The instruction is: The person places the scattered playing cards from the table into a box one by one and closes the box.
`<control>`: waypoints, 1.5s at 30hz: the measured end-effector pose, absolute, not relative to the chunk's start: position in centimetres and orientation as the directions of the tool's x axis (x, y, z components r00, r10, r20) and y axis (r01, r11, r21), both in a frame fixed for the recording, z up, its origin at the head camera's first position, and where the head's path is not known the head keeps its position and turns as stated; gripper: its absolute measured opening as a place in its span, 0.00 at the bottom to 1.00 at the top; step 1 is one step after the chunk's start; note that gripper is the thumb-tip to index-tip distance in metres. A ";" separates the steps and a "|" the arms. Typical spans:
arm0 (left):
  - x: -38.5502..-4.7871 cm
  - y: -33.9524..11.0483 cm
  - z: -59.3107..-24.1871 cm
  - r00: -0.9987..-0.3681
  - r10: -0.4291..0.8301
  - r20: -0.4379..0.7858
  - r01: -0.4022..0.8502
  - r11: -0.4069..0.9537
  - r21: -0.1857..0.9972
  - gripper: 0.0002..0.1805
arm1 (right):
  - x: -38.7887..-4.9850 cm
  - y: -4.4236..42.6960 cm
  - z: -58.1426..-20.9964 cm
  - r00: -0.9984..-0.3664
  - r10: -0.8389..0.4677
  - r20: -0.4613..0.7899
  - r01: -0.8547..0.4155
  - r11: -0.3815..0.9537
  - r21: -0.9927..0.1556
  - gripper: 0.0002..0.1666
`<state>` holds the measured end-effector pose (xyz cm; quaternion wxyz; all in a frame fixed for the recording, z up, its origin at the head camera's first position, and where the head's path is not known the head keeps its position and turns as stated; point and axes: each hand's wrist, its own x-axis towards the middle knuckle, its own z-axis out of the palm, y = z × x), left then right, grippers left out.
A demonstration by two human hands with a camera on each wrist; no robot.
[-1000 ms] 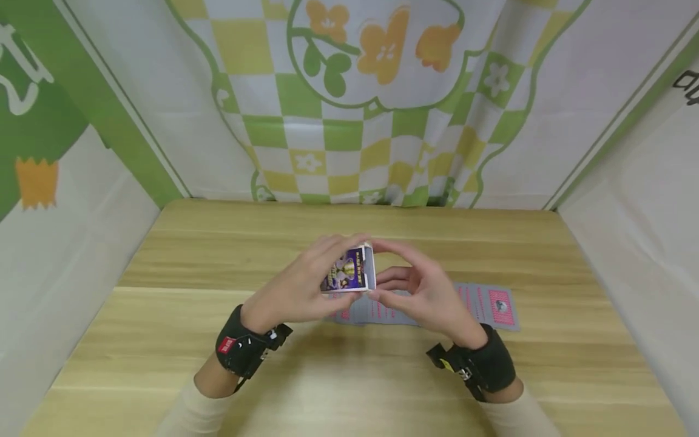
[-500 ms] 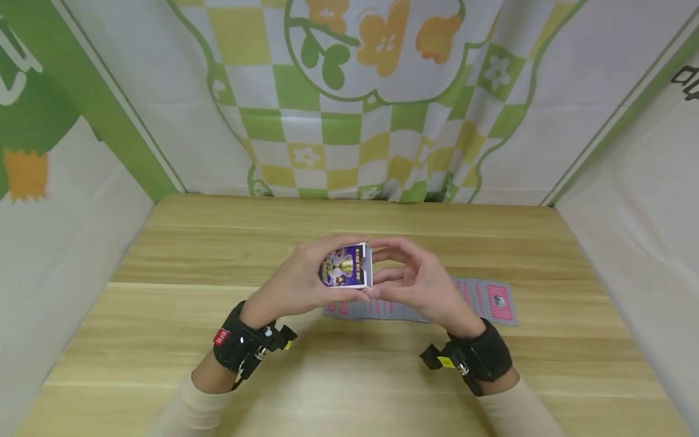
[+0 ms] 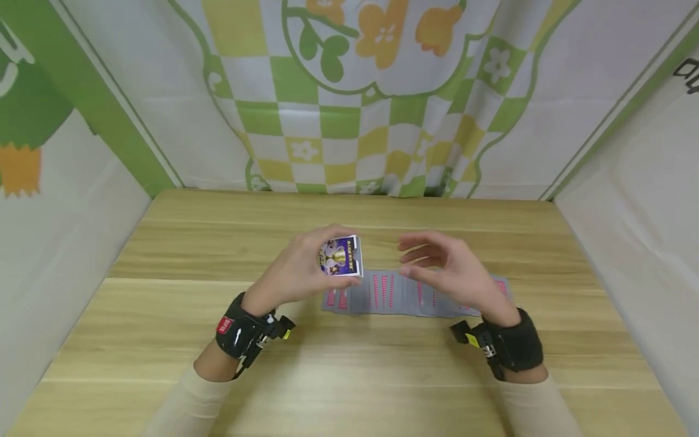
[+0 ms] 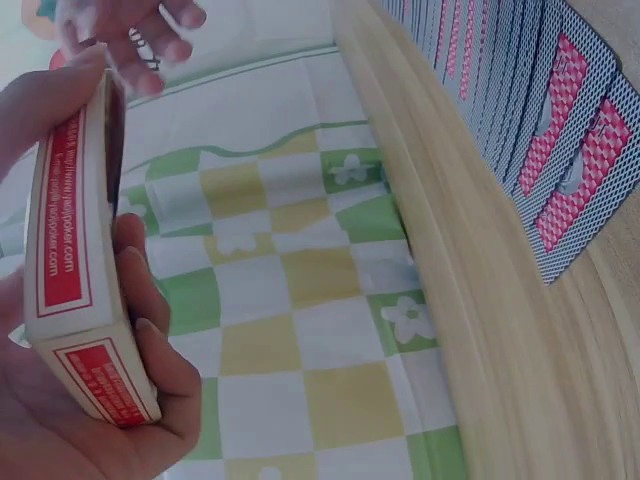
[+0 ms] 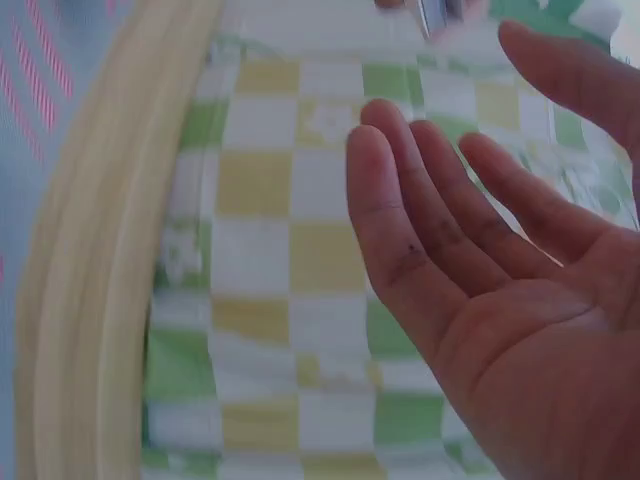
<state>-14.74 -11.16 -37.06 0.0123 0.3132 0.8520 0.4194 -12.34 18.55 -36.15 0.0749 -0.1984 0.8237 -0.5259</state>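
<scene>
My left hand (image 3: 297,267) grips a playing card box (image 3: 340,257) above the table, fingers and thumb curled round its long edges. The box face is purple with a gold cup, and its right end points towards my other hand. In the left wrist view the box (image 4: 65,240) shows white sides with red printed panels. My right hand (image 3: 450,267) hovers to the right of the box, apart from it, fingers loosely bent with nothing in them. Under and behind the right hand lies a spread row of playing cards (image 3: 398,297), backs up, grey with red patterns; the hand covers part of it.
The wooden table (image 3: 349,376) carries the card row across its middle. A checkered green, yellow and white curtain (image 3: 349,127) hangs behind its far edge. Pale walls (image 3: 633,176) stand at both sides.
My right hand has let go of the box end and moved right, opening a gap between them. My left hand still holds the box, which sits slightly further left.
</scene>
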 end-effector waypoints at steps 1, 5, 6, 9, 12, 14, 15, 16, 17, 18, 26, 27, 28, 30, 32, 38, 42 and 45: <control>-14.8 -11.1 -37.1 -0.807 0.542 0.234 0.516 0.456 0.725 0.41 | -12.3 19.6 -36.0 -0.918 -0.387 0.089 -0.259 0.414 -0.873 0.29; -15.0 -10.9 -37.2 -0.818 0.542 0.193 0.490 0.481 0.727 0.42 | -11.4 23.5 -36.2 -0.932 -0.351 0.094 -0.287 0.551 -0.783 0.27; -15.1 -10.9 -37.2 -0.819 0.544 0.180 0.484 0.488 0.726 0.42 | -11.1 24.4 -36.5 -0.933 -0.349 0.092 -0.294 0.588 -0.754 0.27; -15.3 -10.9 -37.2 -0.822 0.551 0.141 0.466 0.510 0.722 0.41 | -10.1 27.0 -37.5 -0.933 -0.353 0.076 -0.320 0.710 -0.627 0.26; -15.3 -11.0 -37.4 -0.830 0.550 0.096 0.438 0.536 0.721 0.42 | -9.3 29.2 -38.9 -0.935 -0.352 0.053 -0.330 0.803 -0.496 0.24; -15.3 -11.2 -37.6 -0.836 0.545 0.071 0.421 0.551 0.721 0.42 | -9.2 30.5 -40.0 -0.937 -0.349 0.033 -0.326 0.834 -0.444 0.23; -15.3 -11.3 -37.6 -0.838 0.542 0.061 0.413 0.557 0.720 0.42 | -9.3 31.2 -40.5 -0.939 -0.343 0.015 -0.314 0.841 -0.440 0.23; -15.3 -11.4 -37.7 -0.841 0.538 0.056 0.408 0.563 0.718 0.42 | -9.5 31.8 -41.0 -0.942 -0.334 -0.005 -0.297 0.843 -0.449 0.24; -15.3 -11.5 -37.7 -0.843 0.535 0.054 0.406 0.567 0.716 0.41 | -9.7 32.4 -41.5 -0.944 -0.328 -0.026 -0.279 0.840 -0.465 0.26; -15.3 -11.5 -37.7 -0.842 0.536 0.056 0.409 0.569 0.714 0.42 | -10.0 33.0 -41.9 -0.944 -0.328 -0.043 -0.268 0.833 -0.483 0.28; -15.1 -11.2 -37.9 -0.822 0.567 0.054 0.442 0.574 0.689 0.42 | -12.4 36.5 -44.6 -0.924 -0.360 -0.130 -0.255 0.833 -0.492 0.48; -15.1 -11.1 -38.0 -0.819 0.571 0.054 0.447 0.576 0.684 0.43 | -12.6 36.6 -44.8 -0.924 -0.356 -0.139 -0.247 0.835 -0.492 0.49; -15.1 -11.1 -38.0 -0.819 0.571 0.051 0.447 0.580 0.681 0.43 | -12.7 36.6 -44.8 -0.925 -0.349 -0.149 -0.236 0.836 -0.495 0.49; -15.0 -11.1 -38.0 -0.819 0.571 0.054 0.450 0.582 0.678 0.43 | -12.8 36.7 -44.9 -0.931 -0.329 -0.159 -0.213 0.842 -0.495 0.46; -15.1 -11.0 -38.1 -0.816 0.575 0.056 0.459 0.586 0.668 0.43 | -12.9 36.7 -44.8 -0.938 -0.309 -0.156 -0.198 0.848 -0.491 0.42; -15.2 -10.8 -38.3 -0.803 0.592 0.063 0.483 0.586 0.651 0.43 | -12.9 37.0 -44.2 -0.949 -0.297 -0.103 -0.216 0.854 -0.474 0.21; -15.2 -10.7 -38.5 -0.798 0.599 0.068 0.491 0.580 0.650 0.43 | -12.5 37.0 -43.0 -0.935 -0.325 -0.143 -0.203 0.819 -0.537 0.13; -15.2 -10.7 -38.7 -0.794 0.605 0.061 0.489 0.576 0.655 0.43 | -12.2 36.3 -41.2 -0.931 -0.320 -0.176 -0.154 0.781 -0.605 0.15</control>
